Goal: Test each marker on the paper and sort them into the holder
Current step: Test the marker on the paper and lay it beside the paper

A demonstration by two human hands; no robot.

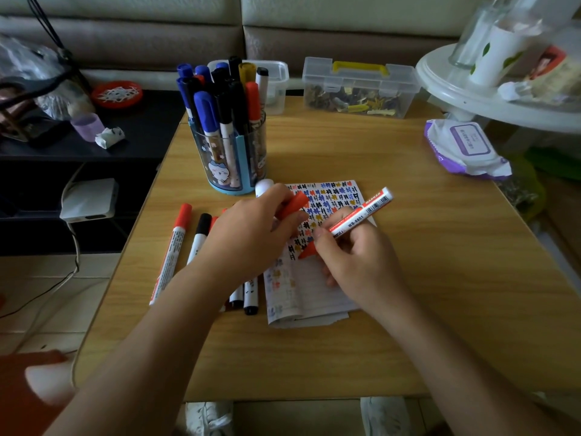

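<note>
My right hand (358,259) grips an uncapped red marker (361,215), its tip down on the paper (317,297), which is covered with coloured test marks. My left hand (251,231) holds the red cap (294,204) just left of the marker, over the paper's upper left part. The round clear-and-blue holder (231,152) stands behind the paper, packed with several blue, black, red and yellow markers. Loose markers lie left of the paper: a red one (171,250), a black one (198,237) and others partly hidden under my left arm.
Behind the holder stand a clear tub (276,86) and a clear box with a yellow handle (358,86). A wipes pack (465,149) lies at the table's right. A white round stand (490,92) sits at far right, a dark side table (78,143) at left.
</note>
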